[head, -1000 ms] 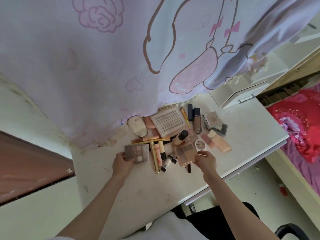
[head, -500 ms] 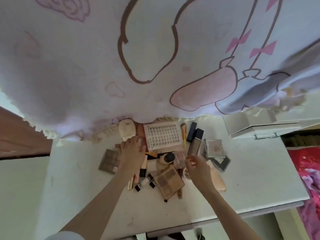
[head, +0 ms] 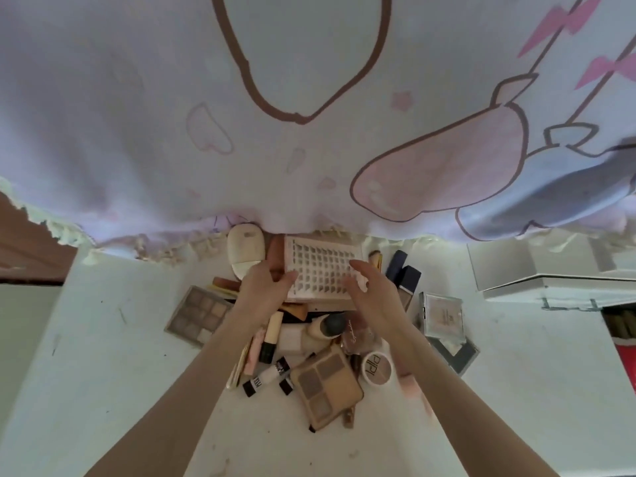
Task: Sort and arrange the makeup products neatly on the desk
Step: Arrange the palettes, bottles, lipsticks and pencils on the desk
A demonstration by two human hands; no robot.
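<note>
Nearest the person, short of both hands, a tan four-pan palette point(head: 327, 383) lies askew on the white desk point(head: 103, 390), with a round "pipi" compact point(head: 376, 367) just to its right and small tubes to its left. A grey eyeshadow palette point(head: 199, 315) sits outboard of the left wrist.

Farther on, the left hand point(head: 266, 287) touches the left edge of the white lash tray point(head: 323, 268), fingers loosely curved against it; whether they pinch it I cannot tell. The right hand point(head: 373, 290) hovers at the tray's right edge, fingers spread and holding nothing.

The tray looks like thin, light, stiff plastic, likely slippery, with contents that could shake loose; gripping both short edges and keeping it level seems wisest.

A second ago the left hand held the grey palette; half a second ago it was already at the tray's left corner, the right lower among the bottles. Both have since come up to flank the tray, under the curtain hem point(head: 309, 228).
</note>
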